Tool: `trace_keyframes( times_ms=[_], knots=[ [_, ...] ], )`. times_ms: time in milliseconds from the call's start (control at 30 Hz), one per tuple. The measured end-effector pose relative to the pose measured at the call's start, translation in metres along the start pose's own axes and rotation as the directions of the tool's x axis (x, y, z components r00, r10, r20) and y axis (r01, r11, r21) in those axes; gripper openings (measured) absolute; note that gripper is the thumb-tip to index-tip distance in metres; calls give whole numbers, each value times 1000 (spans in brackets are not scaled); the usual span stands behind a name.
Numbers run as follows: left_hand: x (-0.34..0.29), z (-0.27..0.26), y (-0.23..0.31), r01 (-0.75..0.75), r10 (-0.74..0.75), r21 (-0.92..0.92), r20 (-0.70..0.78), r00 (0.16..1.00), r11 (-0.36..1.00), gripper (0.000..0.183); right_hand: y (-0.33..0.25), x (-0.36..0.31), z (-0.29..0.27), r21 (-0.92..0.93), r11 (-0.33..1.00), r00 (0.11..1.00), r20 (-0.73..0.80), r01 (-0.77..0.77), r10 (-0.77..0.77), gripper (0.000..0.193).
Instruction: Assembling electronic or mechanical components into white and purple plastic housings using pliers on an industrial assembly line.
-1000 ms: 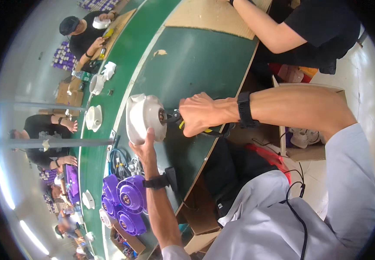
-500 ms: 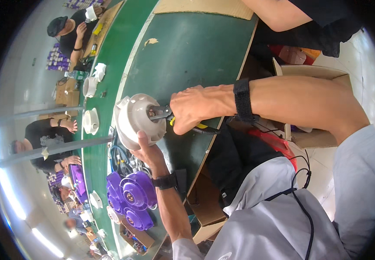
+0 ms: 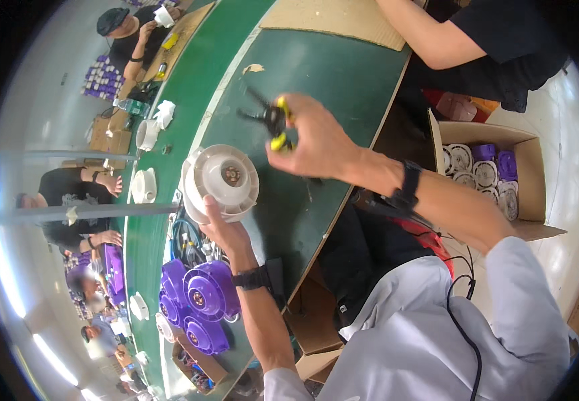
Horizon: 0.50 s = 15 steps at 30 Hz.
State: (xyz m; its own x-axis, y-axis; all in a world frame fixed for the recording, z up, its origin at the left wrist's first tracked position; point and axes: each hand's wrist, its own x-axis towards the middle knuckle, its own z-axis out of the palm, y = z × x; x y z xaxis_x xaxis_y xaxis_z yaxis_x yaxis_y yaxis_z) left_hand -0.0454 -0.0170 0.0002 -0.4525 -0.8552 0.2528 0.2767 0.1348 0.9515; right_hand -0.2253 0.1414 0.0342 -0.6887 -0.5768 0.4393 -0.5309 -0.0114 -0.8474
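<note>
My left hand (image 3: 226, 234) grips the lower side of a white round plastic housing (image 3: 202, 177), thumb on its ribbed rim. The housing's face is turned up toward me, showing a raised hub with a small metal, coppery centre (image 3: 232, 174). My right hand (image 3: 323, 140) is closed round black-and-yellow pliers (image 3: 273, 120), their dark jaws spread and pointing away from me. The pliers hang above the green table, apart from the housing, and are slightly blurred.
Purple round housings (image 3: 210, 291) and a small parts box (image 3: 192, 371) lie near my left forearm. A metal bar (image 3: 102, 212) crosses at left. Cardboard (image 3: 336, 23) covers the table's far end. A carton (image 3: 533, 177) of white and purple parts stands at right. Co-workers sit around.
The pliers were at the housing's centre; my right hand has lifted them off and away toward the far side. The housing's face has turned up toward me, still in my left hand.
</note>
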Motion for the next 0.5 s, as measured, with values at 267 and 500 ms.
trace_keyframes(
  times_ms=[267, 500],
  knots=[
    [-4, -6, -1, 26, -28, -69, -35, 999, 997, 62, 43, -16, 10, -247, 958, 965, -175, 147, -194, 55],
    [0, -10, -7, -3, 3, -15, 2, 1000, 1000, 59, 47, -12, 12, -245, 954, 975, -96, 172, -200, 66]
  ],
)
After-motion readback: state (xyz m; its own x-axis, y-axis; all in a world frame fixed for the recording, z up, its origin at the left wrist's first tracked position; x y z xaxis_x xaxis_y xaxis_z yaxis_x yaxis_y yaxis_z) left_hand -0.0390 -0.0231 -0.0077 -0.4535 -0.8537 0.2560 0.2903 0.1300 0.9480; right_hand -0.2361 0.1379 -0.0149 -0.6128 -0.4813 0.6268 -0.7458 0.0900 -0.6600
